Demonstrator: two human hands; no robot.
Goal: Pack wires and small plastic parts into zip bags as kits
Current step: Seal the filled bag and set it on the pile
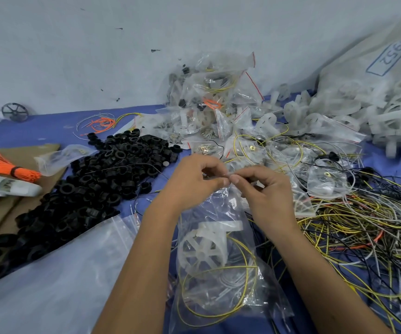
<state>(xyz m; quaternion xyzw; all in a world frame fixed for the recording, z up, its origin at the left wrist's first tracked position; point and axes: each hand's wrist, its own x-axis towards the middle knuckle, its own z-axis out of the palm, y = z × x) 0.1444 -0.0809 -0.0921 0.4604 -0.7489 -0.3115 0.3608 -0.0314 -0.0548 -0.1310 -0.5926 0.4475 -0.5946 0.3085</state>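
1. At frame centre my left hand [194, 179] and right hand [264, 189] each have a pinching grip on the mouth of one zip bag [218, 261], fingertips almost touching; I judge I am pressing the seal shut.
2. That bag hangs toward the lower centre and already holds a white plastic wheel [201, 249] and a coil of yellow wire [247, 280], so this kit looks filled.
3. A heap of finished bags [216, 97] sits at upper centre against the wall.
4. Plenty remains: black rings [93, 179] at left, loose wires [363, 225] at right, white wheels [368, 116] at upper right.
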